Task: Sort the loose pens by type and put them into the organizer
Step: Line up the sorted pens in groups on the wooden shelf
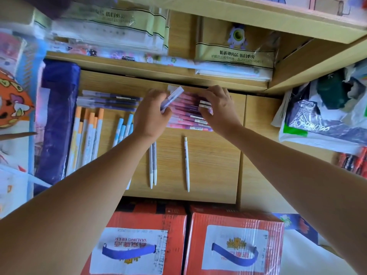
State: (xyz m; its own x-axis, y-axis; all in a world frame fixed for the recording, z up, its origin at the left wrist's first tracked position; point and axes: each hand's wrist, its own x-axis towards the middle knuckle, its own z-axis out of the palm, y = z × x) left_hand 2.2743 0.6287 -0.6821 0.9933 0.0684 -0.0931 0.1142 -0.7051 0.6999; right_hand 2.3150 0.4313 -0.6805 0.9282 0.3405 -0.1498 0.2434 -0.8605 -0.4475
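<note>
- Left hand [151, 114]: fingers and thumb clamped round one purple pen with a clear cap [172, 99]. The pen is lifted and tilted, with its capped end pointing far and right over the left end of the pink row.
- Right hand [218, 110]: fingers bent, tips pressing on the labelled right ends of the row of pink pens [187, 116]. No pen is seen enclosed in this hand.
- Pink pens: laid side by side, each running left to right, at the far middle of the wooden top [210, 167], between the two hands.
- Purple pens [111, 100]: a stacked group lying left to right, far left on the top, just left of the left hand.
- Orange-capped white pens [88, 135]: a group lying near to far, caps at the far end, just on the near side of the purple group.
- Blue-capped pens [124, 126]: a smaller group just right of the orange-capped ones, partly hidden by the left forearm.
- Pair of white pens [153, 165]: touching each other, lying near to far at mid-top.
- Single white pen [186, 165]: parallel to the pair, apart to its right.
- Blue-wrapped long package [57, 120]: along the left edge of the top.
- Two red beer cartons [234, 235]: side by side at the near edge.
- Plastic bags [321, 120]: heaped at far right.
- Organizer: cannot be identified in this view.
</note>
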